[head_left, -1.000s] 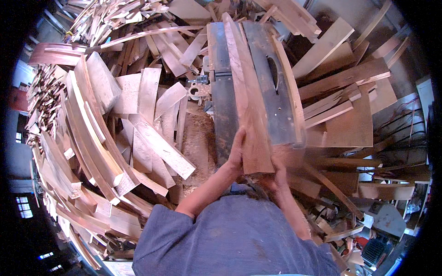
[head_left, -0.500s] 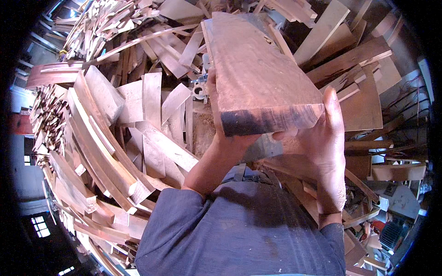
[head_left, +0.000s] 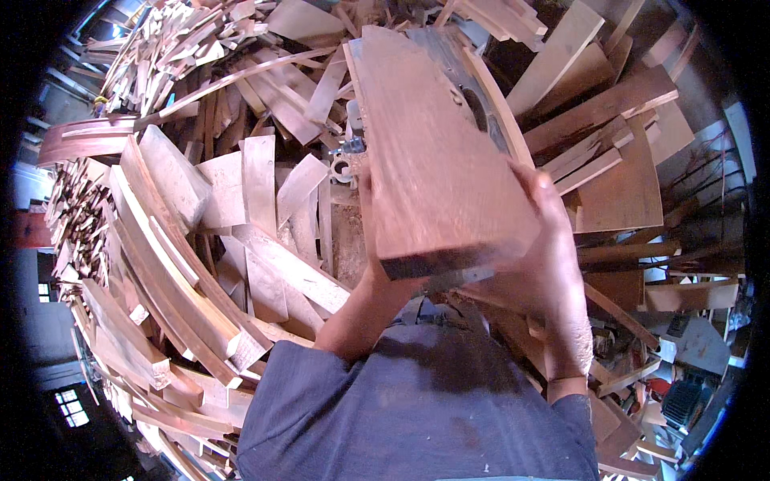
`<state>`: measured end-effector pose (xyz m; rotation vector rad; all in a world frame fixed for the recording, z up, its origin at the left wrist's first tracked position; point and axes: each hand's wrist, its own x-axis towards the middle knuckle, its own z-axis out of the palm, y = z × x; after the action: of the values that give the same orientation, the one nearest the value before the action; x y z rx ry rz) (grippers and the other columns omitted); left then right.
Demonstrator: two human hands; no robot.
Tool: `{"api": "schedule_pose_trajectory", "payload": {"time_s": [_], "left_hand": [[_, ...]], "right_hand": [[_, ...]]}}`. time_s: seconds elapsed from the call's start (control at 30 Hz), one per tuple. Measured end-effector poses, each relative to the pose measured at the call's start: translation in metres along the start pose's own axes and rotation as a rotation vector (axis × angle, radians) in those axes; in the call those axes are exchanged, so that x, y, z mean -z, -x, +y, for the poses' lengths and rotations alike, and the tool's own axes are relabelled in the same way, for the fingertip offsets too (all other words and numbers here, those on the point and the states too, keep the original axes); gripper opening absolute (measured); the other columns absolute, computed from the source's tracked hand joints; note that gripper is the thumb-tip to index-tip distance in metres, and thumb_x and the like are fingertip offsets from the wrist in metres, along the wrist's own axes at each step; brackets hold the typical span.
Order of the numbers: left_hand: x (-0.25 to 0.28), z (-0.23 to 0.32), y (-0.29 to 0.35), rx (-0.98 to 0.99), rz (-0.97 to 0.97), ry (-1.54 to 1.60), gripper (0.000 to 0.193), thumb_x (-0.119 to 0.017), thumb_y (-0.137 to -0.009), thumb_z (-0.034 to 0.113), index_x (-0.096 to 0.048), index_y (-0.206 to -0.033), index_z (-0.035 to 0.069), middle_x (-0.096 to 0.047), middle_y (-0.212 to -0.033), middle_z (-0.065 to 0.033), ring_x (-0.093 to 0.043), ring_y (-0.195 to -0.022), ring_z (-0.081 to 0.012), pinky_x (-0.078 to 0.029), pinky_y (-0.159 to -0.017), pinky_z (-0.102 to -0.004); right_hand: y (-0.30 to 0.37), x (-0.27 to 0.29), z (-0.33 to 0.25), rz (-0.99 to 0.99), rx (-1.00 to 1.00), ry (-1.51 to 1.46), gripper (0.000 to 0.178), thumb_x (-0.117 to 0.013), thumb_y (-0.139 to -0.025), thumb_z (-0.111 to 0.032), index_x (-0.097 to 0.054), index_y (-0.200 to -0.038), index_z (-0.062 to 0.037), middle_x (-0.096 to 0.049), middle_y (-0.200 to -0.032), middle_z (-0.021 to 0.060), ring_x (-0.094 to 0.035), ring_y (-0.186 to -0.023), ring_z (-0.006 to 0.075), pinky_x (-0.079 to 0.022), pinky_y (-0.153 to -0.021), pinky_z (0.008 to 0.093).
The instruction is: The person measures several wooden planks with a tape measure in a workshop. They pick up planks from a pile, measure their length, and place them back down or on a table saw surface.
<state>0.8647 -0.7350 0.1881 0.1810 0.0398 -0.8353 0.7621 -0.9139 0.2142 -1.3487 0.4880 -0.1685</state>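
A thick reddish-brown wooden plank (head_left: 437, 160) stretches away from me in the middle of the view, its dark sawn end toward my chest. My left hand (head_left: 385, 280) grips the near left corner, fingers up along the side and the rest hidden under the wood. On the near right corner, my right hand (head_left: 553, 248) is closed around the edge, with its thumb along the side and other fingers mostly out of sight underneath. Under the plank's far part shows a dark grey surface (head_left: 449, 56) with a pale wooden strip (head_left: 497, 104) along its right side.
Long curved boards (head_left: 172, 248) are stacked at my left. Small offcuts (head_left: 172, 56) heap up at the far left, and more boards (head_left: 609, 104) lean at the right. A metal fitting (head_left: 342, 167) sits left of the plank. A dark ribbed motor-like unit (head_left: 686, 401) stands low at the right.
The plank's near end has come down and closer to me, showing more of its top face. Both hands moved with it, keeping hold. More of the grey surface at its right is visible.
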Motion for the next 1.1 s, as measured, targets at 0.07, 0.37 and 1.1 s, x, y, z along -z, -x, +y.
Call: {"api": "schedule_pose_trajectory", "payload": {"time_s": [0.07, 0.37, 1.1], "left_hand": [[0.019, -0.002, 0.009, 0.051, 0.062, -0.002, 0.072, -0.041, -0.103, 0.062, -0.039, -0.154, 0.011, -0.052, -0.150, -0.0144, -0.054, -0.135, -0.0336, -0.044, -0.114, -0.0530], [0.144, -0.049, 0.045, 0.312, 0.314, -0.024, 0.089, -0.038, -0.097, 0.076, -0.036, -0.158, 0.012, -0.046, -0.157, -0.0117, -0.052, -0.138, -0.0321, -0.043, -0.115, -0.0545], [0.272, -0.102, -0.020, -0.276, 0.505, -1.566, 0.052, -0.067, -0.095, 0.045, -0.053, -0.110, -0.003, -0.059, -0.103, -0.0157, -0.059, -0.104, -0.0350, -0.047, -0.093, -0.0447]], "right_hand": [[-0.022, 0.009, 0.023, 0.014, -0.080, 0.093, 0.082, -0.057, -0.096, -0.064, -0.044, -0.154, -0.0067, -0.051, -0.149, 0.0167, -0.052, -0.133, 0.0263, -0.042, -0.111, 0.0431], [-0.068, 0.002, 0.146, -0.101, -0.221, -0.159, 0.103, -0.076, -0.082, -0.038, -0.021, -0.164, -0.0076, -0.043, -0.156, 0.0165, -0.049, -0.136, 0.0291, -0.041, -0.112, 0.0413], [0.213, 0.095, 0.285, 0.048, -0.018, 1.173, 0.097, -0.077, -0.081, -0.025, -0.026, -0.163, -0.0176, -0.067, -0.109, 0.0189, -0.069, -0.093, 0.0391, -0.057, -0.078, 0.0478]]}}
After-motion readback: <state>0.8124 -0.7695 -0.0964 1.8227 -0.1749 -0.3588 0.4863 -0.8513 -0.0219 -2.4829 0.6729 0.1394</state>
